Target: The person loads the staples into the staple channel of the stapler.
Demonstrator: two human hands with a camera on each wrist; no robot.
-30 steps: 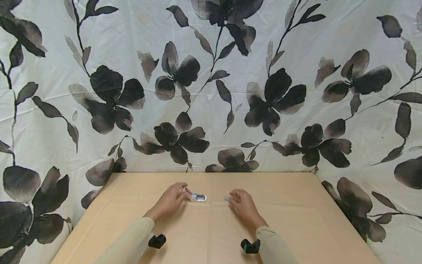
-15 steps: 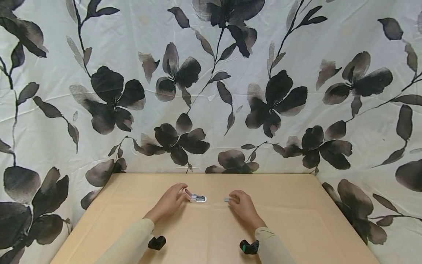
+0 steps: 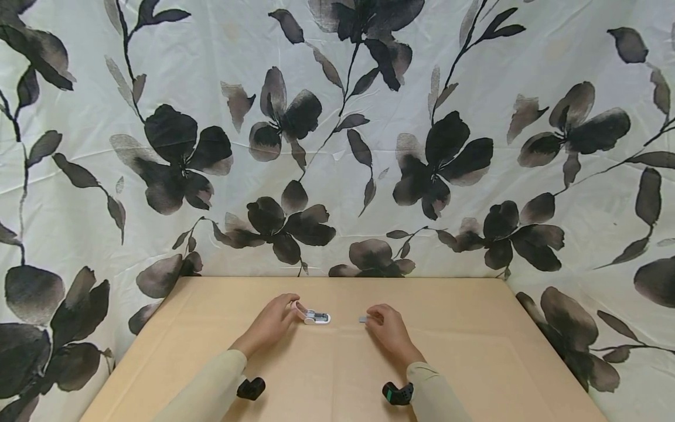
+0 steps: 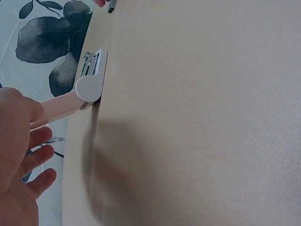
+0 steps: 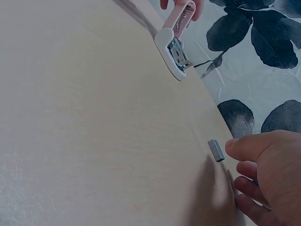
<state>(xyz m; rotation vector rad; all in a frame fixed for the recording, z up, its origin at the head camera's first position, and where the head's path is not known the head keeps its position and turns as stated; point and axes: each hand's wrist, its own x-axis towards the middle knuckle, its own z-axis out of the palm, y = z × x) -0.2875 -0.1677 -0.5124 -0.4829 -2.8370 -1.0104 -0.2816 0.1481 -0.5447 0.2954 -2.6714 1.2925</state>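
Note:
A small stapler stands opened up on the table, its white base flat and its pink top arm tilted up to the left. My left hand pinches the free end of that arm, thumb on its near side. The bare metal staple channel shows in the base. To the right, a short grey strip of staples appears to lie on the table. Close beside it is my right hand, fingers loosely bent. A narrow gap parts thumb and strip in the right wrist view; the index finger is hidden.
The tan table ends at a straight back edge in front of a white cloth with dark printed flowers. Black devices are strapped at the left wrist and right wrist.

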